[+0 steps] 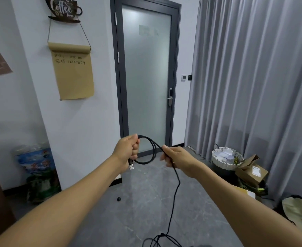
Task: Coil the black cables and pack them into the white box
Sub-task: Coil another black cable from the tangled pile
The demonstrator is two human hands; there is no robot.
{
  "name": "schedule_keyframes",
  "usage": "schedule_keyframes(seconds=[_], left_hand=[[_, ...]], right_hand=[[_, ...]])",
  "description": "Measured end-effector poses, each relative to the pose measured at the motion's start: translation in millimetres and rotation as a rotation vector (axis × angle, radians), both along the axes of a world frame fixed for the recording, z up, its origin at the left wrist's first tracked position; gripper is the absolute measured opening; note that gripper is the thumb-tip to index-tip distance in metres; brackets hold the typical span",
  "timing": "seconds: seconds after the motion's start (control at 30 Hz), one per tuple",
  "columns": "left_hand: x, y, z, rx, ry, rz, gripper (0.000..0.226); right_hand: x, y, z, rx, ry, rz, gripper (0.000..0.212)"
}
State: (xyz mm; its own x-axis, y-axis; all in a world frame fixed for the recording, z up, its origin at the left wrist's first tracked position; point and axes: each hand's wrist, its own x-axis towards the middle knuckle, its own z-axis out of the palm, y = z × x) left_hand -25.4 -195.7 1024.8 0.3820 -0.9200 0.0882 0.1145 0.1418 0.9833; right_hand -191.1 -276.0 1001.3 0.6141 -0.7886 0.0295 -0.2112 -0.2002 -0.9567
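We find the left hand [127,148] clenched around a black cable [153,150], holding coiled loops that project to its right; the USB plug [131,165] hangs just below the fist. The right hand [175,157] pinches the same cable beside the loops. From that pinch the cable drops to the near floor [146,202], ending in loose tangles.

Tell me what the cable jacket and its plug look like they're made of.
The black cable looks matte with a faintly rough surface, possibly a braided fabric jacket, though rubber can't be ruled out. Its plug, hanging below the left hand, has a black sleeve, likely plastic, and a shiny silver tip, apparently metal.
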Motion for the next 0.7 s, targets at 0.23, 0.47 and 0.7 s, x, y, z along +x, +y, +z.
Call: schedule_keyframes(seconds=[0.23, 0.47, 0.7], left_hand=[[42, 0, 13, 0.023, 0.130, 0.330, 0.035], [68, 0, 13, 0.100, -0.037, 0.596, 0.031], [42, 2, 10, 0.107, -0.359, 0.516, 0.029]], right_hand=[[-22, -19, -7, -0.189, 0.105, -0.241, 0.035], [-18, -17, -3, -0.352, 0.120, -0.341, 0.020], [24, 20, 24, -0.642, 0.395, -0.070, 0.021]])
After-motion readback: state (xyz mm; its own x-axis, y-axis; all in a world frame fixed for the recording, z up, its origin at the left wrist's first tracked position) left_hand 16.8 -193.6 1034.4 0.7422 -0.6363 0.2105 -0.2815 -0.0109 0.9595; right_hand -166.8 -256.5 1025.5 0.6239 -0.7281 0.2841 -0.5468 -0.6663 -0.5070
